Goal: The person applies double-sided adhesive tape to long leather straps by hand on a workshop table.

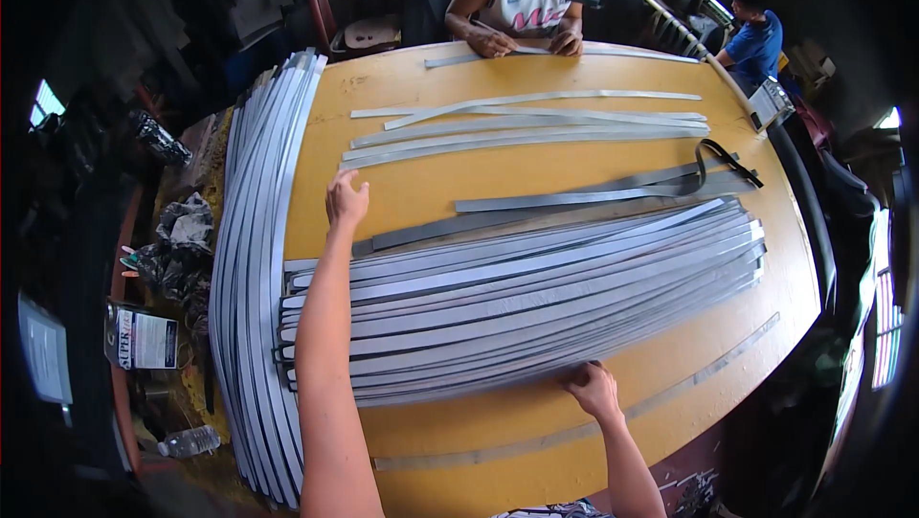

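Note:
Reaching across the yellow table, my left hand (347,200) is beside the left ends of several loose pale grey strips (526,138). Its thumb and fingers are apart, and nothing shows between them. A thick pile of long, flat grey strips (517,307) lies beneath my left forearm, with dark-edged ends at the left. At the near edge of this pile, my right hand (595,392) has its fingers curled in against the strips. What those fingertips hold, if anything, is hidden. Darker strips (574,194) lie just beyond the pile, with a black band (706,168) looped over their right end.
Another bundle of long strips (263,259) runs along the table's left edge. One strip (661,384) lies near the front. Across the table (431,82), a person (522,1) works on a strip; another person (756,39) is farther right. A bottle (190,441) and tin (145,339) are at left.

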Tool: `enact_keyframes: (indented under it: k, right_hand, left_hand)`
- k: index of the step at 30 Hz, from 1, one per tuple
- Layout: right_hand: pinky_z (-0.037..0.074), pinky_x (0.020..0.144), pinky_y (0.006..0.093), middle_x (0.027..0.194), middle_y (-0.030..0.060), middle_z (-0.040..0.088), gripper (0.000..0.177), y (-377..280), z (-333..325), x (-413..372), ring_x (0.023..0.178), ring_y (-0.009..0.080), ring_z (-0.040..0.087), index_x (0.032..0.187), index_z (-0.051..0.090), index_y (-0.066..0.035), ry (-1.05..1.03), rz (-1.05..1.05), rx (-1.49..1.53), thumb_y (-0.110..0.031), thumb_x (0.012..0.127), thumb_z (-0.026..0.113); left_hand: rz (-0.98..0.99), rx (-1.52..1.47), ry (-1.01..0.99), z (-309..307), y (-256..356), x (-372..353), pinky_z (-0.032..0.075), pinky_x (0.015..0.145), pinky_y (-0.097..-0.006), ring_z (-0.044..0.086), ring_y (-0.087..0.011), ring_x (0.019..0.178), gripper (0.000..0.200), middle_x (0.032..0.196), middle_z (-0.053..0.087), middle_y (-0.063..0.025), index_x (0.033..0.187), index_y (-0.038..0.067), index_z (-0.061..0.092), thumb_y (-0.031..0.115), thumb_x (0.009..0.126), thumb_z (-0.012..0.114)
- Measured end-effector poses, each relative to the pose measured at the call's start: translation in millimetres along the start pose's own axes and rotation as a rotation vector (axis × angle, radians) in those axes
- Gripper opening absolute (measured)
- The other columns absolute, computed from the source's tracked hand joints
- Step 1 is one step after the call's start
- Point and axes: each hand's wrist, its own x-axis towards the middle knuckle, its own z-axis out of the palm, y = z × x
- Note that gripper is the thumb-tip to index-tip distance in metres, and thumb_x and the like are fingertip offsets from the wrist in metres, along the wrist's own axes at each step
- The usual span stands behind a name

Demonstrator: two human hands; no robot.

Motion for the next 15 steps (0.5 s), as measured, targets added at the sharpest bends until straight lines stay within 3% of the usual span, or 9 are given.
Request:
enact_keyframes:
  k: [2,3,5,8,10,12,14,15]
  right_hand:
    - [0.050,0.083,0.0451,0.096,0.0122,0.066,0.037,3,2,-3,0.094,0.0348,0.063,0.082,0.070,-0.003,0.032,0.017,0.056,-0.036,0.071,0.083]
    - [0.053,0.078,0.0420,0.089,0.0135,0.067,0.032,3,4,-4,0.085,0.0320,0.066,0.081,0.071,-0.001,0.094,-0.019,0.059,-0.027,0.070,0.085]
    - [0.053,0.078,0.0418,0.090,0.0131,0.066,0.032,-3,-2,-7,0.085,0.0317,0.066,0.081,0.071,-0.001,0.077,0.015,0.054,-0.027,0.070,0.085]
    - [0.053,0.078,0.0415,0.091,0.0126,0.066,0.033,-1,-2,-4,0.086,0.0312,0.065,0.081,0.070,-0.001,0.085,0.012,0.055,-0.029,0.069,0.084]
    - [0.053,0.078,0.0416,0.092,0.0124,0.065,0.034,0,-5,-7,0.087,0.0311,0.065,0.080,0.069,0.000,0.112,0.010,0.056,-0.029,0.069,0.084]
    - [0.051,0.085,0.0438,0.099,0.0126,0.065,0.035,-9,-13,-6,0.098,0.0339,0.062,0.084,0.070,-0.002,0.016,0.053,0.028,-0.034,0.072,0.081]
    - [0.051,0.087,0.0432,0.100,0.0127,0.064,0.036,-15,-17,-8,0.102,0.0335,0.062,0.085,0.069,-0.003,-0.009,0.101,0.020,-0.035,0.073,0.080]
    - [0.051,0.087,0.0426,0.100,0.0130,0.064,0.037,-14,-16,-6,0.102,0.0334,0.062,0.086,0.069,-0.003,-0.005,0.084,0.020,-0.035,0.073,0.080]
  left_hand:
    - [-0.037,0.135,-0.094,10,-5,24,0.042,0.110,-0.0425,0.051,-0.0327,0.133,0.048,0.147,0.053,-0.0113,0.129,0.009,0.064,0.024,0.085,0.075]
    - [-0.035,0.133,-0.113,16,-5,34,0.042,0.110,-0.0425,0.051,-0.0327,0.133,0.048,0.147,0.053,-0.0113,0.129,0.009,0.064,0.024,0.085,0.075]
    - [0.003,0.310,-0.087,25,-16,51,0.039,0.113,-0.0455,0.043,-0.0315,0.140,0.062,0.155,0.044,-0.0063,0.144,0.014,0.052,0.032,0.088,0.072]
    - [-0.027,0.342,-0.201,26,-24,68,0.037,0.114,-0.0490,0.039,-0.0320,0.142,0.067,0.157,0.041,-0.0054,0.150,0.016,0.046,0.036,0.090,0.070]
    - [0.088,0.338,-0.196,29,-42,76,0.038,0.112,-0.0486,0.042,-0.0322,0.139,0.065,0.154,0.044,-0.0071,0.148,0.017,0.049,0.037,0.090,0.071]
    - [0.082,0.408,-0.183,12,-25,71,0.041,0.109,-0.0476,0.046,-0.0317,0.134,0.064,0.145,0.051,-0.0094,0.145,0.017,0.052,0.037,0.088,0.073]
    - [0.090,0.306,-0.164,5,-27,68,0.045,0.101,-0.0449,0.053,-0.0311,0.120,0.052,0.121,0.061,-0.0103,0.130,0.013,0.064,0.030,0.084,0.077]
    - [0.102,0.287,-0.168,3,-33,71,0.045,0.101,-0.0449,0.053,-0.0311,0.120,0.052,0.121,0.061,-0.0103,0.130,0.013,0.064,0.030,0.084,0.077]
